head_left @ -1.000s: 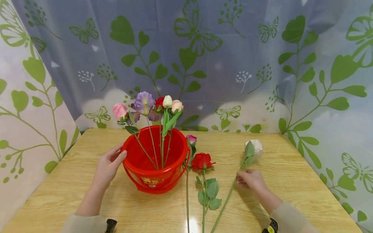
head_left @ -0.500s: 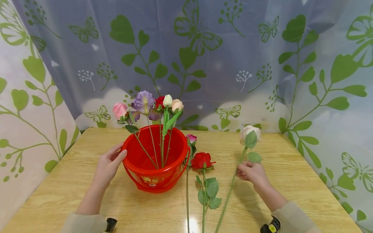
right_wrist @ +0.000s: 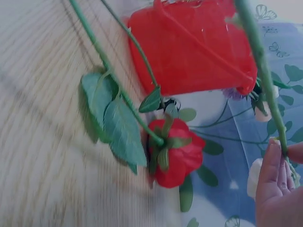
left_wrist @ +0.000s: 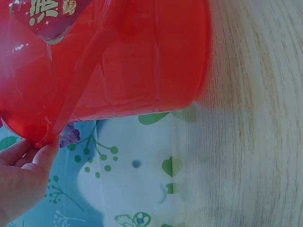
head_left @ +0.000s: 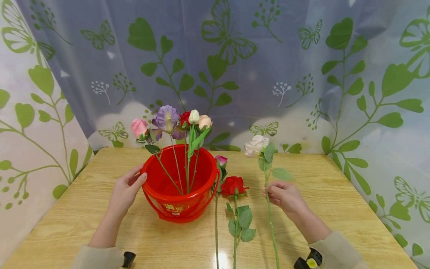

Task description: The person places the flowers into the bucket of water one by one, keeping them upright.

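Note:
On the left stands a red bucket [head_left: 179,209] with several artificial flowers upright inside. My left hand [head_left: 125,190] holds its rim at the left side, by the handle's joint in the left wrist view. My right hand [head_left: 285,198] pinches the green stem of a white rose [head_left: 256,145] between thumb and fingers, the bloom raised above the table's back part. A red rose [head_left: 233,186] with green leaves lies between bucket and right hand. Beside it is a magenta flower [head_left: 221,160], partly hidden behind the red rose and bucket.
In the bucket are a pink rose [head_left: 139,128], a purple iris [head_left: 166,118], a white tulip [head_left: 193,117], a peach rose [head_left: 204,122] and a red flower [head_left: 184,118]. A patterned curtain [head_left: 282,56] hangs behind the wooden table [head_left: 336,209].
My right hand has brought the white rose leftward and up, and its stem has swung from slanting to nearly upright. The left hand and bucket have stayed in place.

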Tool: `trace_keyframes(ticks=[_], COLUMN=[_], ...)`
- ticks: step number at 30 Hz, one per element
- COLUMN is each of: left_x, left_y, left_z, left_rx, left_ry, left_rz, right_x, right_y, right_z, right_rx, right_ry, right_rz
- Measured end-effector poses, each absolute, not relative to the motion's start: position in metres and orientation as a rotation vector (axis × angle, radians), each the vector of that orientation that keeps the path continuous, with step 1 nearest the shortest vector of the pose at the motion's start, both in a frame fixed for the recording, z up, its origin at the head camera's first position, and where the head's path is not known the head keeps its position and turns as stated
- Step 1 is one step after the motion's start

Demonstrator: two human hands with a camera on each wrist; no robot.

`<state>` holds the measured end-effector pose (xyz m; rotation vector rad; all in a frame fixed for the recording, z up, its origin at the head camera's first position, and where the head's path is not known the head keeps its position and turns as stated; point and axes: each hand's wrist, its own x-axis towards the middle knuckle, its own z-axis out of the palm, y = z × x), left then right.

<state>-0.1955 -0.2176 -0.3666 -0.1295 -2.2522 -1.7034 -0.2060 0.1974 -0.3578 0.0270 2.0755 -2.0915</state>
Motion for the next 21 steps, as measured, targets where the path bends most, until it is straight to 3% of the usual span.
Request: trace_keyframes(ticks=[11, 21], left_x=[-0.196, -0.196], left_y=[-0.217, -0.217], left_z=[-0.367, -0.367], left_rx=[-0.137, -0.130], left_ry=[-2.249, -2.256], left_rz=[-1.710, -1.699], right_x=[-0.209, -0.213], right_y=[0.180, 0.163], right_z=[-0.349, -0.314], right_rx=[-0.110, -0.285], right_ry=[1.945, 1.853], right_rz=[-2.239, -2.473])
